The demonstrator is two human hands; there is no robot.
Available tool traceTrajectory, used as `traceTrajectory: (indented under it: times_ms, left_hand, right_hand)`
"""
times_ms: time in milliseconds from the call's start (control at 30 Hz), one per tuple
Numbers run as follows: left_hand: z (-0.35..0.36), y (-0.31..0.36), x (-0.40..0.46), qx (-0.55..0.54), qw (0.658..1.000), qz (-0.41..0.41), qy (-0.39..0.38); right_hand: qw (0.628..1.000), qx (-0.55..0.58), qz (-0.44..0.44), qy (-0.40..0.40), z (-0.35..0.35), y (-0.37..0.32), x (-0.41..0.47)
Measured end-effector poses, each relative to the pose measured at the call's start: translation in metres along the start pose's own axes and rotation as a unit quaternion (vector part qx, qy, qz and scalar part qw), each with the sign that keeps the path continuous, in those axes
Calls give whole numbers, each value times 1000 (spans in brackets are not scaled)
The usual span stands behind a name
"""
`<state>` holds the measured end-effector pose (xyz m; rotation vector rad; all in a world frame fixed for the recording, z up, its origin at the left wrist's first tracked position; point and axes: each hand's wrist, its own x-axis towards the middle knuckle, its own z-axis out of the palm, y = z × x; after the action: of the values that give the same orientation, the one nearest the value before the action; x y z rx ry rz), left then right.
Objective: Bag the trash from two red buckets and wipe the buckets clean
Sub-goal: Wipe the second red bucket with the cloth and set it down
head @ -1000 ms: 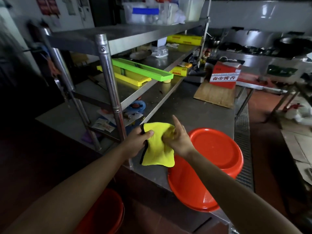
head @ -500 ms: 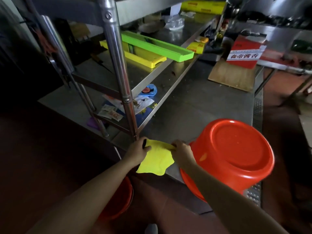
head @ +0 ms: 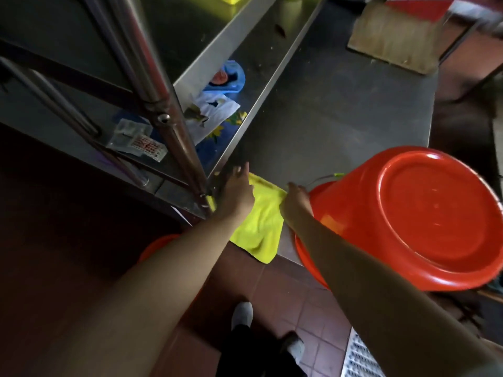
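The yellow cloth point(head: 261, 221) is lying at the steel table's point(head: 340, 110) near edge, one corner drooping over. The left hand point(head: 236, 193) is resting on it, fingers spread; the right hand point(head: 295, 204) is touching its other side, grip unclear. An upturned red bucket point(head: 413, 216) is sitting just beside; another red bucket point(head: 160, 244) is standing on the floor below.

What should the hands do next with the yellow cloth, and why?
Probably let the cloth go and draw the hands back. The yellow cloth already lies spread on the steel table, one corner hanging over the edge, with the left hand and right hand at its sides, beside the upturned red bucket.
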<state>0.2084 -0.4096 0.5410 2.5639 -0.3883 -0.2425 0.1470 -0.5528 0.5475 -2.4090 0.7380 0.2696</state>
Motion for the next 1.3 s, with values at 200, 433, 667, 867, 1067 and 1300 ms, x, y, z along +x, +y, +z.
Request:
traceTrajectory:
  times_ms: [200,433,667,867,1067,1300]
  left_hand:
    - [-7,7,0,23,998,66,-2]
    - [-65,60,-8,76,994,78,-10]
    - [-103,156,-16,114,978,170,27]
    - [-100,231,-38,51,983,174,-26]
    - [-68,258,-68,21,973,122,-195]
    - [-37,251,-69,-94,967,24,-236]
  right_hand:
    - [1000,-13,-19,-4,-11,-5,-9]
    - [999,-38,-6,31,-104,-39,-23]
    - [991,-70,-28,109,-213,-26,-54]
    - [981,-100,13,168,-284,56,-94]
    - [982,-159,67,78,-287,154,-130]
    - [994,1,102,34,-264,204,-130]
